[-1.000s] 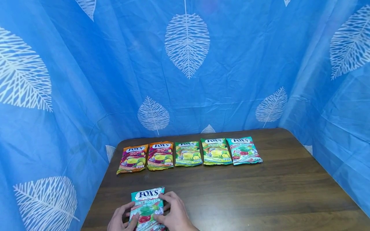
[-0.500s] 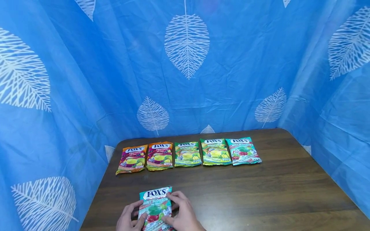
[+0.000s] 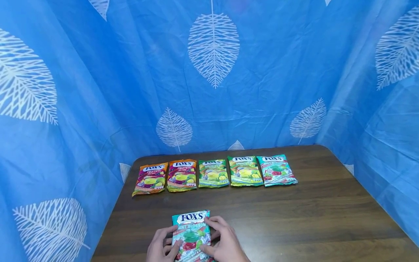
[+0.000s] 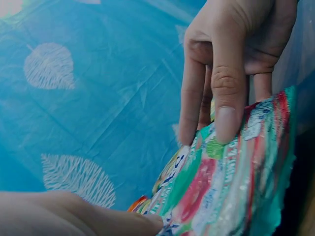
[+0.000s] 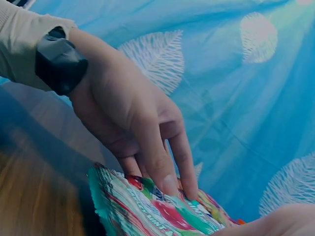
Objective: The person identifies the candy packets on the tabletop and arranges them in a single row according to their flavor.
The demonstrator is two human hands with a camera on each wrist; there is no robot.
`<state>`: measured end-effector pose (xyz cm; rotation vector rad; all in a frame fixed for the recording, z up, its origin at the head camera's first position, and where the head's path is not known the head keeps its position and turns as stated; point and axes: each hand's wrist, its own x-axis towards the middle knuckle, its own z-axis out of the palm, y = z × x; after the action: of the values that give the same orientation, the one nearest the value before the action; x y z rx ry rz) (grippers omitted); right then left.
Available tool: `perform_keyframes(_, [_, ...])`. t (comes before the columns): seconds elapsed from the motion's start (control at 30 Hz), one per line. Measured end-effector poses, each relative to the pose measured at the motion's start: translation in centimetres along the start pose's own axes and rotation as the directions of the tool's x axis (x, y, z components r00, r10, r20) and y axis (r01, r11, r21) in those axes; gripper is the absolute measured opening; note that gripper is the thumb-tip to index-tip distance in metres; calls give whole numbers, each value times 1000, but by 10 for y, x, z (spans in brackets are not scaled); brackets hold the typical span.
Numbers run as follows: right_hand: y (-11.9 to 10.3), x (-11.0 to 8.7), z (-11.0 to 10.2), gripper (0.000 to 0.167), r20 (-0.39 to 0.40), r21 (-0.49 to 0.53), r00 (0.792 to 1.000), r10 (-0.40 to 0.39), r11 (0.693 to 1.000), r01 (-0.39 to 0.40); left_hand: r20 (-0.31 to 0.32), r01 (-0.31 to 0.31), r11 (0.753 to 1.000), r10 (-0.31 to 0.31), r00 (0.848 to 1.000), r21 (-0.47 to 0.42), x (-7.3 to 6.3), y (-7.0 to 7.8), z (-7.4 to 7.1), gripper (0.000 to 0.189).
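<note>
A teal Fox's Mint Blossom candy bag (image 3: 191, 236) is held near the front of the table, its lettering facing up and its lower end cut off by the head view. My left hand (image 3: 162, 245) grips its left edge, thumb on the front. From the right side my right hand (image 3: 224, 238) grips it too, forefinger near the top corner and thumb on the printed face. The left wrist view shows the bag (image 4: 216, 182) bulging and creased between both hands. Fingers beneath it are partly hidden.
Several candy bags lie in a row along the back: two orange-purple Fruits bags (image 3: 182, 176), two green Spring Tea bags (image 3: 245, 171) and another Mint Blossom bag (image 3: 277, 170) at the right end. A blue leaf-print curtain (image 3: 262, 91) surrounds the brown wooden table (image 3: 294, 222).
Both hands have carried the Mint Blossom bag steadily to the right, keeping the same hold on it. The back row stays where it was.
</note>
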<state>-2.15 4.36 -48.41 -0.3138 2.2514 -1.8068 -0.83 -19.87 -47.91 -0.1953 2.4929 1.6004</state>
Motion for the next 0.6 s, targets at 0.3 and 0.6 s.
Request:
perform_keyframes(0.3, [6, -16, -31, 71, -38, 40, 998, 40, 998, -38, 112, -85, 995, 91, 990, -61, 2, 14, 22, 47])
perform_keyframes(0.6, [11, -36, -63, 73, -73, 70, 993, 88, 994, -83, 173, -168, 984, 175, 969, -55, 0, 28, 51, 44])
